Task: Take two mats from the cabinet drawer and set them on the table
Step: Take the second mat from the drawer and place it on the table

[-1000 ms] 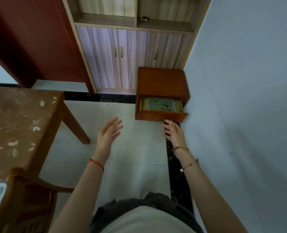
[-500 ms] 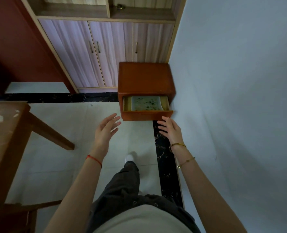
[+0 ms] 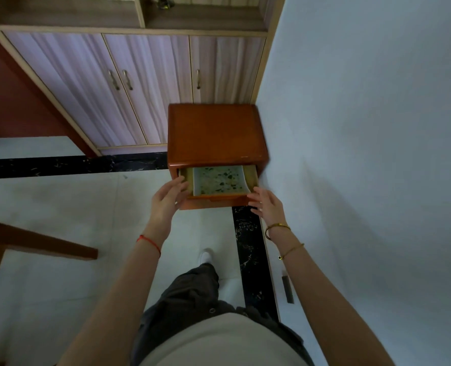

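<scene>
A small orange-brown cabinet [image 3: 215,133] stands against the wall, its drawer [image 3: 216,200] pulled out. A pale green mat [image 3: 219,182] with dark leaf specks lies inside the drawer; I cannot tell how many mats are stacked there. My left hand [image 3: 167,199] reaches to the drawer's left front corner, fingers straight and spread, fingertips at the drawer's edge. At the drawer's right front corner is my right hand [image 3: 268,206], fingers relaxed and holding nothing. Only a leg and corner of the wooden table [image 3: 34,241] show at the left edge.
Behind the cabinet stands a tall wardrobe [image 3: 140,83] with shut doors. A plain wall [image 3: 364,154] runs along the right. Black tile strips [image 3: 250,254] cross the pale floor. My leg and white shoe [image 3: 206,256] step forward below the drawer.
I have walked closer to the cabinet and both hands have moved forward to the drawer's front corners. The table has slid almost out of view on the left.
</scene>
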Demonstrator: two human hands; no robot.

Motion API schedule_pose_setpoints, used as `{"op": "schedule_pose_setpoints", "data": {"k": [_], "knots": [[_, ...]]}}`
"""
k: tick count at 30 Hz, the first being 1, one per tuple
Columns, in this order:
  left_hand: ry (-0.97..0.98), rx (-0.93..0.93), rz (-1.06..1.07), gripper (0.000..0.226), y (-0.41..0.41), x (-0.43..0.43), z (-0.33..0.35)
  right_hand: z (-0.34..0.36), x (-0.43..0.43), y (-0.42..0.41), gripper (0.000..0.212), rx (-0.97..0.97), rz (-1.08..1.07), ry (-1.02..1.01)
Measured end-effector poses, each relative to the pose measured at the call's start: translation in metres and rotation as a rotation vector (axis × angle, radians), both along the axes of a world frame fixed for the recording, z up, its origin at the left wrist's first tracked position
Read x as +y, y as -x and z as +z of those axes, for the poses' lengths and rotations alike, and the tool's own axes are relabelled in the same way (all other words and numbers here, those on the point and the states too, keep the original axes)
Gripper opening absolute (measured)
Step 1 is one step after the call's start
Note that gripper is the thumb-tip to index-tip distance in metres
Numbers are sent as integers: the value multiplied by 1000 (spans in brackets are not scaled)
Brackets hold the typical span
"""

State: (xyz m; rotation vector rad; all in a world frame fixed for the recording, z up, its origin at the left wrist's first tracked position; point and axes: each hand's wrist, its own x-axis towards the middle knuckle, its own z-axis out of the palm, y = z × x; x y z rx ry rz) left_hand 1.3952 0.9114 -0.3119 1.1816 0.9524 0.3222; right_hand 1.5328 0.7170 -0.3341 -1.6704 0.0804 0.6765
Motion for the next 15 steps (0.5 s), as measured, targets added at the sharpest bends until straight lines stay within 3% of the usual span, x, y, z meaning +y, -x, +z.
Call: {"op": "schedule_pose_setpoints", "data": {"k": [8, 15], "knots": [[61, 137, -79, 32, -76, 45, -38, -32, 42, -79, 37, 86, -20, 99], [80, 283, -118, 32, -141, 74, -88, -86, 69, -147, 43, 203, 108, 231]]}}
